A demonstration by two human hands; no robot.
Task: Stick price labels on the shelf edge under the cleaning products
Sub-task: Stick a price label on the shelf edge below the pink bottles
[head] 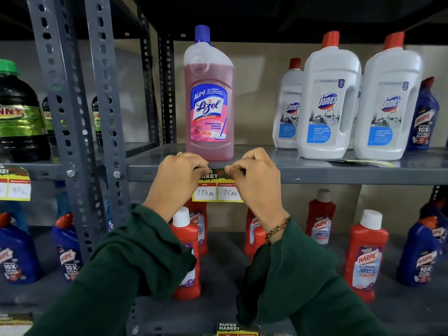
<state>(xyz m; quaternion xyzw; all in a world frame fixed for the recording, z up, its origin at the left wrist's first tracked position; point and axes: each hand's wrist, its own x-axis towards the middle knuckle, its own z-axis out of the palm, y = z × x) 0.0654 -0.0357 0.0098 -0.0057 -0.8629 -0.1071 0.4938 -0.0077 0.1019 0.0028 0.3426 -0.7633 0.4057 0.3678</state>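
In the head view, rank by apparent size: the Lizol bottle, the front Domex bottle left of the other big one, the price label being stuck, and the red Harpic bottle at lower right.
1. Lizol bottle and Domex bottle: too close to rank.
2. Harpic bottle.
3. Price label, partly hidden by both hands.

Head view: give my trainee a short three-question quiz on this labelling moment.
1. True or false: both hands pinch the price label against the shelf edge.
2. Which bottle stands directly above the label? A) Lizol B) Domex C) Harpic
3. What discounted price is handwritten on it?

Key: 1. True: left hand, right hand. 2. A, the Lizol bottle. 3. 75 Rs.
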